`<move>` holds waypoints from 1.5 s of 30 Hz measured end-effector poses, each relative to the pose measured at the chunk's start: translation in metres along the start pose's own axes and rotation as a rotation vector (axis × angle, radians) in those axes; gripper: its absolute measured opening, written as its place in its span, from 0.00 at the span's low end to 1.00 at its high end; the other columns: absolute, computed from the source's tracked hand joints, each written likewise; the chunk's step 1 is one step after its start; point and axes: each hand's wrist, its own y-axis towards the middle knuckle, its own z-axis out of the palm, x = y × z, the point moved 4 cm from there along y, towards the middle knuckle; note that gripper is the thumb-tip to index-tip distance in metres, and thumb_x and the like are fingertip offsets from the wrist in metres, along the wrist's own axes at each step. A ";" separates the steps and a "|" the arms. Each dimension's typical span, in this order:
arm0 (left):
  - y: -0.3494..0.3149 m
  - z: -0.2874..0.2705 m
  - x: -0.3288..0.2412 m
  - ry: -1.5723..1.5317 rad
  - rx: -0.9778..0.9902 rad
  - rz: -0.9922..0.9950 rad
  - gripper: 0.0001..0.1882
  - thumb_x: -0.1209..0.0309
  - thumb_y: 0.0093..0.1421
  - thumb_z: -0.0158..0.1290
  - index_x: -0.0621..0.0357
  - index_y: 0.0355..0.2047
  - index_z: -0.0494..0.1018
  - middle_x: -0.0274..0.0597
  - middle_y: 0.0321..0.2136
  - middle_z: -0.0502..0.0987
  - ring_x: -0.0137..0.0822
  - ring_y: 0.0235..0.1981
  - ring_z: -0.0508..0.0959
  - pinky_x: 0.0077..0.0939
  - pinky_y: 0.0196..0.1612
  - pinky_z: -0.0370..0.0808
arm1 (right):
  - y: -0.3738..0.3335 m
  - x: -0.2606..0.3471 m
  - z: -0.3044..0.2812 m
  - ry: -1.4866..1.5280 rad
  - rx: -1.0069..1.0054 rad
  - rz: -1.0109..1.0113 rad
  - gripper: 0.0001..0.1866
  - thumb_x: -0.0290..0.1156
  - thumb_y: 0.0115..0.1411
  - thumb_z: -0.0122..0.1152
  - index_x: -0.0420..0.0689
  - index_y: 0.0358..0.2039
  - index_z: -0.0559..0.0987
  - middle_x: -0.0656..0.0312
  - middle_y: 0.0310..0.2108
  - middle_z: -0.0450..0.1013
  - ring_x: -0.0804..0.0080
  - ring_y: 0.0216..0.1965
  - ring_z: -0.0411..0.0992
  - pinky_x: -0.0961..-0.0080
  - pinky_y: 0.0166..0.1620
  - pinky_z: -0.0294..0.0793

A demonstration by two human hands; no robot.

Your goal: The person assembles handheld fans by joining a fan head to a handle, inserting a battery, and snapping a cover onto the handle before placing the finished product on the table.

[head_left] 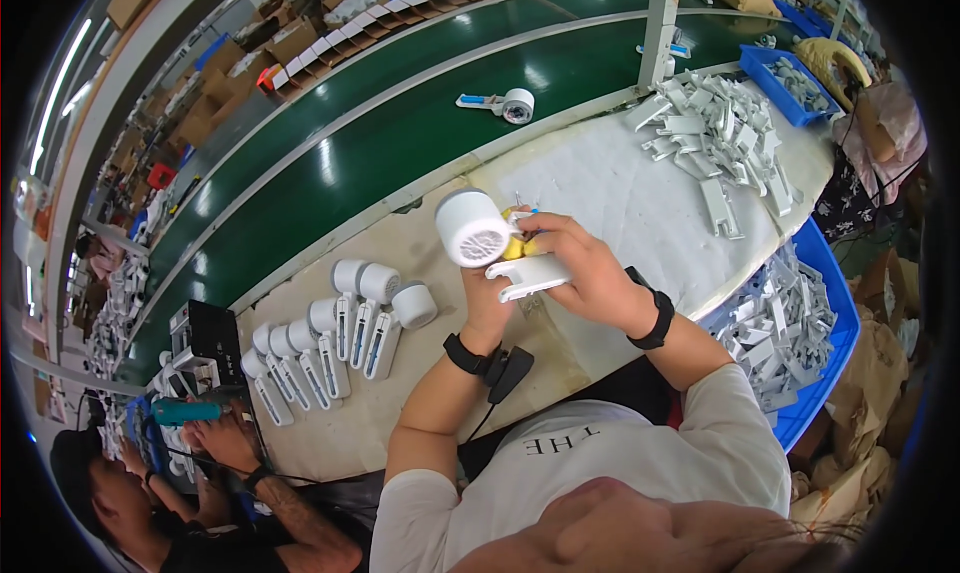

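Observation:
My left hand (487, 301) is closed around a white handheld fan (471, 227), its round grille turned toward me. Between the thumb and fingers of my right hand (590, 273) is a white plastic handle cover (530, 275), held lengthwise just below the fan's head. Cover and fan handle are close together; whether they touch I cannot tell. Something yellow (515, 247) shows at the fingertips between both hands, with a bit of blue beside it. Part of the fan's handle is hidden behind my fingers.
Several fans with uncovered handles (372, 345) lie in rows at left. Handle covers are heaped at far right (715, 133) and in a blue bin (845, 338). A green conveyor (400, 163) carries another fan (517, 106). A co-worker's hand (228, 438) is near a teal power tool (185, 411).

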 end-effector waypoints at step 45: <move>0.006 0.012 -0.041 -0.170 -0.004 0.091 0.18 0.75 0.57 0.51 0.67 0.48 0.65 0.49 0.41 0.74 0.41 0.43 0.75 0.37 0.50 0.70 | -0.011 -0.021 0.011 0.568 -0.045 0.457 0.12 0.35 0.55 0.59 0.38 0.27 0.73 0.66 0.20 0.70 0.81 0.22 0.63 0.82 0.26 0.64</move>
